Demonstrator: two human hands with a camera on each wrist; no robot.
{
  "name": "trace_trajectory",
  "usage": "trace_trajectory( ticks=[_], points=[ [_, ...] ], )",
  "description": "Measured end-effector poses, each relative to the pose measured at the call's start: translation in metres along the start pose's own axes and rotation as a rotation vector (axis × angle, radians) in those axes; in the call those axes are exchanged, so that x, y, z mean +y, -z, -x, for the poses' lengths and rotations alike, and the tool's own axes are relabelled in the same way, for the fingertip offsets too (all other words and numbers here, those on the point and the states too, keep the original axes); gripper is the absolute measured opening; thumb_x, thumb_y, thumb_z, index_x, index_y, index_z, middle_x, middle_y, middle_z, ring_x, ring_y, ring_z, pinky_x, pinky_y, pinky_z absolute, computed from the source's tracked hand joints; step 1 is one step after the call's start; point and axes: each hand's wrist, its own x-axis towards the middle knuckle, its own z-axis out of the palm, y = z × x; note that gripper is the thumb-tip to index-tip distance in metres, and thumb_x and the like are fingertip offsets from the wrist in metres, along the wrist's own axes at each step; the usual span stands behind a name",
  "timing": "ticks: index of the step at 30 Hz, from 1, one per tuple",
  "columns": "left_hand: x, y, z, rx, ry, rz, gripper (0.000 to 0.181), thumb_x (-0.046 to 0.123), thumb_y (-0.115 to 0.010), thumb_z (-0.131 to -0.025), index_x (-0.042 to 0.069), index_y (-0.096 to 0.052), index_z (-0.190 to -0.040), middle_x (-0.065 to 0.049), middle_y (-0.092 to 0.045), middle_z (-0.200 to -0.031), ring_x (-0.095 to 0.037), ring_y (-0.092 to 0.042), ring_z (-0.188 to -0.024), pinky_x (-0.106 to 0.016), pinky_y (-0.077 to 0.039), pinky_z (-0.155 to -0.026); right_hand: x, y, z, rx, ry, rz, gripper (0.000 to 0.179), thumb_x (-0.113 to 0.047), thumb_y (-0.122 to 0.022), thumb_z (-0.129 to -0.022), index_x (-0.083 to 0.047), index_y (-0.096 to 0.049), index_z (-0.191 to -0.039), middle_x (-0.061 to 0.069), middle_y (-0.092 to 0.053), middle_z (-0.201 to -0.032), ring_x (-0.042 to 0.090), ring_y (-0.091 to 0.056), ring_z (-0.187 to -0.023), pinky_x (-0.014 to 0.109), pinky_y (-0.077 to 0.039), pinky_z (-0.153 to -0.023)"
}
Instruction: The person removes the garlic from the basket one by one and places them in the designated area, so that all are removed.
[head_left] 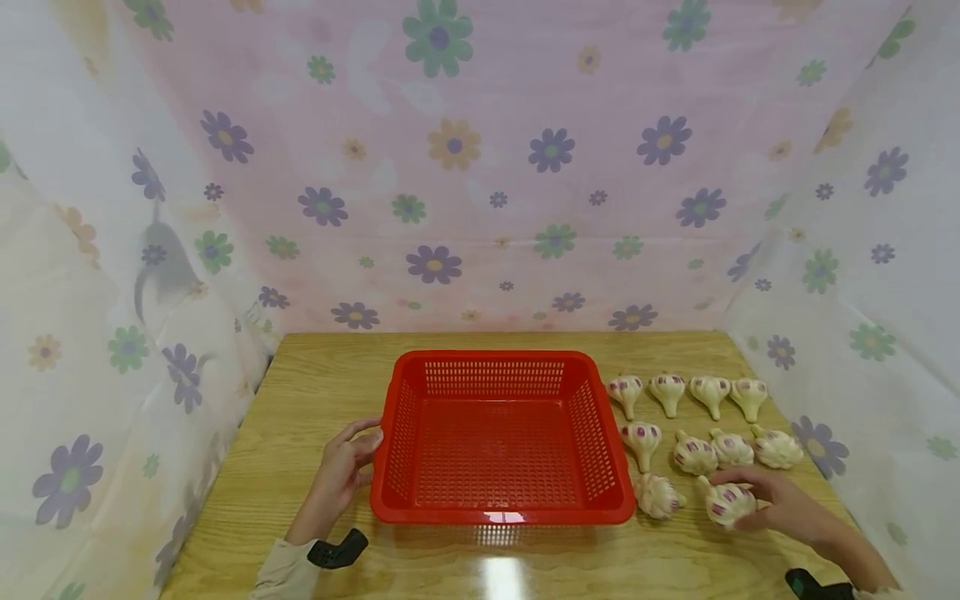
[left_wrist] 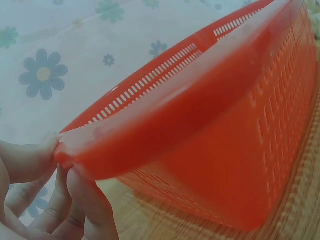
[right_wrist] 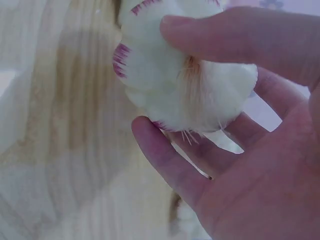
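Note:
My left hand (head_left: 339, 473) is at the left side of a red plastic basket (head_left: 495, 518). In the left wrist view its thumb and fingers pinch the basket's rim (left_wrist: 165, 125). At the right of the table, my right hand (head_left: 780, 504) grips a white garlic bulb (head_left: 729, 505) with purple streaks. The right wrist view shows the thumb on one side of this bulb (right_wrist: 150, 75) and the fingers around the other, with the root tuft facing the camera. Nothing lies inside the basket.
Several more garlic bulbs (head_left: 708, 393) lie in rough rows right of the basket. One bulb (head_left: 658, 497) rests close to the basket's front right corner. The wooden table (head_left: 315, 375) is enclosed by flowered cloth (head_left: 480, 167) at the back and both sides.

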Motion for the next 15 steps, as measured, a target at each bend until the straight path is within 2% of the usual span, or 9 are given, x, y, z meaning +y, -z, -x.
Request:
trace_trajectory(
  ticks=[4,8,10,15],
  points=[
    [0.0,-0.002,0.0,0.011,-0.001,-0.015,0.039,0.011,-0.06,-0.09,0.007,-0.054,-0.128,-0.007,-0.065,-0.1,-0.023,-0.063,-0.085,-0.043,-0.055,-0.067,0.013,0.001,-0.001,0.022,-0.011,0.034,0.045,-0.006,-0.066,-0.085,0.004,-0.052,-0.126,-0.024,-0.05,-0.12,-0.015,-0.044,-0.102,0.023,-0.048,-0.074],
    [0.0,-0.003,0.0,0.007,0.001,-0.027,0.04,0.012,-0.061,-0.09,0.008,-0.054,-0.128,-0.008,-0.065,-0.103,-0.024,-0.063,-0.087,-0.044,-0.055,-0.069,0.023,0.0,0.001,0.051,-0.088,0.014,0.048,-0.006,-0.067,-0.083,0.008,-0.05,-0.126,-0.031,-0.048,-0.113,-0.017,-0.043,-0.097,0.025,-0.049,-0.072],
    [0.0,-0.004,0.0,0.003,0.004,-0.023,0.04,0.013,-0.061,-0.09,0.008,-0.054,-0.128,-0.009,-0.065,-0.103,-0.024,-0.063,-0.087,-0.044,-0.055,-0.07,0.026,-0.002,0.002,0.072,-0.094,0.018,0.05,-0.005,-0.068,-0.081,0.009,-0.05,-0.125,-0.03,-0.048,-0.113,-0.018,-0.043,-0.097,0.023,-0.048,-0.072],
    [0.0,-0.003,-0.001,0.007,0.012,-0.019,0.04,0.012,-0.061,-0.089,0.008,-0.054,-0.128,-0.008,-0.065,-0.101,-0.023,-0.063,-0.085,-0.044,-0.055,-0.069,0.026,-0.005,0.001,0.082,-0.098,0.024,0.052,-0.004,-0.068,-0.081,0.011,-0.047,-0.126,-0.015,-0.05,-0.119,-0.019,-0.042,-0.098,0.022,-0.047,-0.073]
  ],
)
